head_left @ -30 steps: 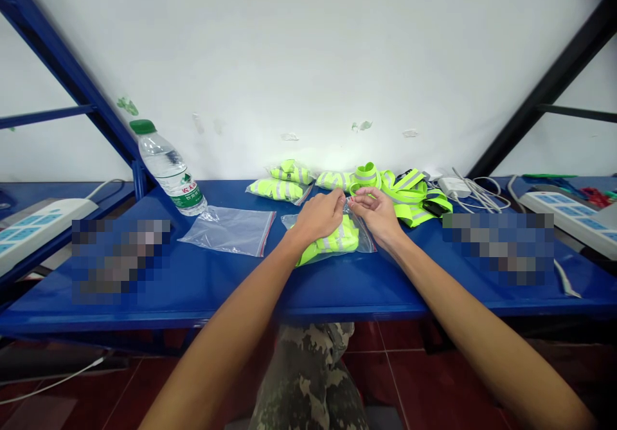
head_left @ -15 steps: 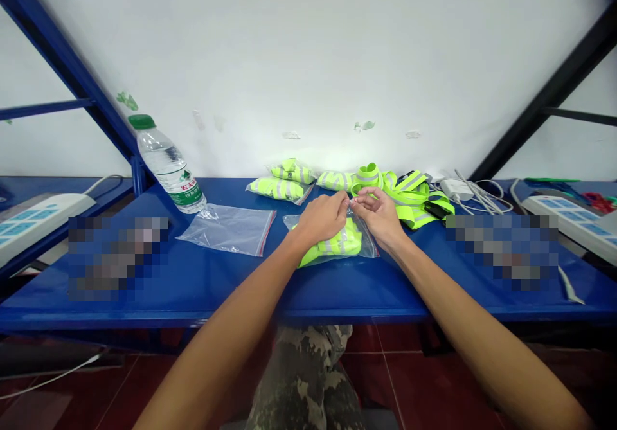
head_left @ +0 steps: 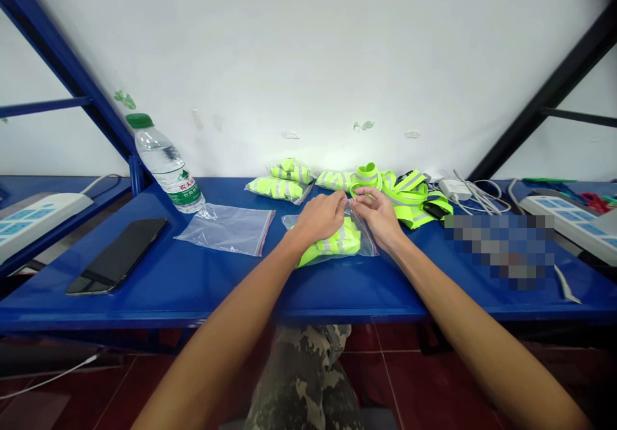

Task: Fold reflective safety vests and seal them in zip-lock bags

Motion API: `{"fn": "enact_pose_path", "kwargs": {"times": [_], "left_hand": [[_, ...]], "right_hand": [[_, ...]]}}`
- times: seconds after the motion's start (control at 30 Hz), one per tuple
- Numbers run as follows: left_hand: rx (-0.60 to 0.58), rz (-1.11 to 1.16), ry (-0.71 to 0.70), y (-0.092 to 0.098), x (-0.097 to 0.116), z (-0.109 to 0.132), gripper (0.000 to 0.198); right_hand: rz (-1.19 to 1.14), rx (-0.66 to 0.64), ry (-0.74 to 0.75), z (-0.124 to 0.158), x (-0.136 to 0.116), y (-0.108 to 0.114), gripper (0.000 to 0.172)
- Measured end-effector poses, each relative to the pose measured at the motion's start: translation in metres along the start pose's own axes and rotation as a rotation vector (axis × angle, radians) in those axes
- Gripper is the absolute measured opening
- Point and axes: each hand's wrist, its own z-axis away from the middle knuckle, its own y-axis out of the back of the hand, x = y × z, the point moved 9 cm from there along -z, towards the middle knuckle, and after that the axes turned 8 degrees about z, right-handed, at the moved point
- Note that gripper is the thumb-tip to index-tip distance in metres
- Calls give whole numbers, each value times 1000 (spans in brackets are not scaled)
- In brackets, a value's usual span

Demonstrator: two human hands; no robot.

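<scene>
Left hand [head_left: 319,216], right hand [head_left: 378,216] pinching mouth of zip bag [head_left: 361,224] over folded hi-vis vest [head_left: 332,245]; two bagged vests [head_left: 284,189] beyond hands, one empty zip bag [head_left: 224,229] left.

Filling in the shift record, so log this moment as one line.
left hand: pinching plastic bag | right hand: pinching same bag | bag contents: yellow reflective vest | surface: blue table

Camouflage trousers [head_left: 304,378] in grey, beige and dark brown fill the bottom centre of the frame, between the person's bare left forearm [head_left: 212,346] and right forearm [head_left: 486,346].
</scene>
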Motion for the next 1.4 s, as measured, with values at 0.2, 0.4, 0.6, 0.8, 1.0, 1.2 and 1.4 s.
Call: {"fn": "enact_pose_path", "kwargs": {"times": [0.2,0.4,0.6,0.8,1.0,1.2,1.4], "left_hand": [[13,9,27,3,-4,0,34],[25,8,24,4,-5,0,34],[31,14,61,5,-10,-1,34],[47,19,74,6,-14,-2,34],[53,15,70,7,-14,-1,32],[83,4,72,11,-17,-2,32],[97,19,69,11,-19,-3,31]], "right_hand": [[14,-8,-68,2,5,1,41],[6,-12,-62,1,5,0,45],[61,-22,-87,2,7,1,46],[105,-59,-35,0,8,-1,45],[106,-67,-10,0,7,-3,42],[109,-51,-108,2,12,0,44],[115,-65,-74,1,11,-2,43]]}}
